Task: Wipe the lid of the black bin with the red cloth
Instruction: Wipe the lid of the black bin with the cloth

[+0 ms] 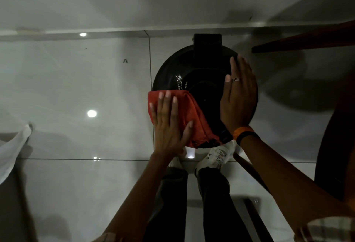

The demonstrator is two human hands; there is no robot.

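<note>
Here, one round black bin lid sits on the floor in front of your shoes, its hinge block pointing away from you. One red cloth runs long from the lid's left edge toward you. Your left hand presses flat on it, fingers spread. Your right hand lies flat on the lid's right side, fingers straight, holding nothing.

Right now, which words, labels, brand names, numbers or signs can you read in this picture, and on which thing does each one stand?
No readable words or numbers anywhere in this view.
White shoe: a small dark logo mark on the side, no letters legible.
Black bin lid: only white glare specks, no label.
Red cloth under the left hand: no tag visible.
Orange and black wristband on the right hand: no legible text.
</note>
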